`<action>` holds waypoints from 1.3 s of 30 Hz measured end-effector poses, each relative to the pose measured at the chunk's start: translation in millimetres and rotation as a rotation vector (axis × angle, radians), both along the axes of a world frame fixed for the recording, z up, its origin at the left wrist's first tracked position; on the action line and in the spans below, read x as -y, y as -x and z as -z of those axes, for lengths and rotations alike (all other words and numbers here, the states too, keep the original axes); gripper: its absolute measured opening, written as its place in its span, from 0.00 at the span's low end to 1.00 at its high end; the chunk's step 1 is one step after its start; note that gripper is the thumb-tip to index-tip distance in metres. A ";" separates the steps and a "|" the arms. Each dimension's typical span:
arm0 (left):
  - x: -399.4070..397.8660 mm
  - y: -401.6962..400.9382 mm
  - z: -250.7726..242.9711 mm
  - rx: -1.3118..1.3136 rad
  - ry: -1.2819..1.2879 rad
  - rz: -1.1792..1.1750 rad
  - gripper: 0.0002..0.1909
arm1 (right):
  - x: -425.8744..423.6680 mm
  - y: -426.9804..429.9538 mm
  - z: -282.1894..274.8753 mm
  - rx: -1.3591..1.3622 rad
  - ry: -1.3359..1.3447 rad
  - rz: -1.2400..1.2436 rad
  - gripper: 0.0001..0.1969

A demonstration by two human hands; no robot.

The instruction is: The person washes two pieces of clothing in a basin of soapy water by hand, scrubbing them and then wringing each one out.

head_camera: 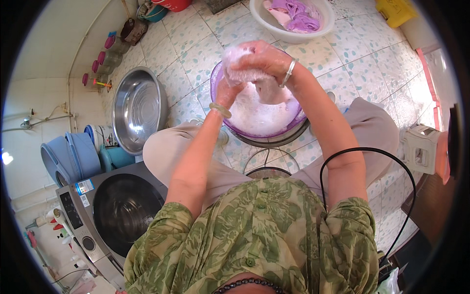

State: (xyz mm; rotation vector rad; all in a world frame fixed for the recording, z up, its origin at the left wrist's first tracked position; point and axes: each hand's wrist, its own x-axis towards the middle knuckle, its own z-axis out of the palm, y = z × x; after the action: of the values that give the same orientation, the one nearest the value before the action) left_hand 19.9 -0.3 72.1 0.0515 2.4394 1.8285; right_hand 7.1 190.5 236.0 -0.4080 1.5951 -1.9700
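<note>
A pale pink, wet cloth (pixel 244 71) is gripped between both my hands above a purple-rimmed basin (pixel 216 75). My right hand (pixel 266 58) clasps its upper side, with a silver bangle at the wrist. Lower and to the left, my left hand (pixel 227 90) holds the cloth from beneath; its fingers are partly hidden by the fabric. A fold of the cloth hangs down toward the basin. White suds (pixel 262 115) fill the basin below.
A white basin (pixel 328 24) with purple and pink fabric (pixel 297 16) stands ahead. At left are a tilted steel basin (pixel 139 110), blue plastic basins (pixel 79 156) and a washing machine (pixel 86 217). A plastic stool (pixel 420 149) stands at right. Lidded jars (pixel 110 58) line the wall.
</note>
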 end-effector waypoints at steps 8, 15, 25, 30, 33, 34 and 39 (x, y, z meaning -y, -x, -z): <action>16.3 -11.1 -17.8 0.419 -0.652 -0.011 0.21 | -67.0 16.0 31.3 0.302 0.223 0.131 0.12; 11.1 2.9 12.5 0.753 -1.039 -0.245 0.11 | -42.8 45.6 199.9 0.125 -0.551 0.415 0.31; 15.1 -1.6 90.0 0.859 -0.508 -0.304 0.19 | 16.0 65.6 275.0 -0.303 -1.294 -0.073 0.22; -11.6 10.1 21.0 0.834 -1.266 -0.326 0.24 | 20.8 31.4 230.6 -0.191 -0.548 0.090 0.25; 12.3 15.4 62.2 0.878 -1.571 0.058 0.27 | 55.1 -12.3 176.5 -0.220 -0.233 0.092 0.25; -4.2 11.4 32.0 0.880 -1.439 -0.051 0.28 | 61.2 -27.6 161.4 -0.305 -0.359 0.123 0.24; -12.0 1.7 45.3 0.606 -1.589 0.200 0.25 | 81.7 -59.2 127.7 -0.597 -0.562 0.309 0.22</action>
State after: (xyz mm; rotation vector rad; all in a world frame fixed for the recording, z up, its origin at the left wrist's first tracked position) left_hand 18.2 11.7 26.8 -0.1232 0.2412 2.5490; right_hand 66.3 108.8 108.3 -0.5741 2.6267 -1.5633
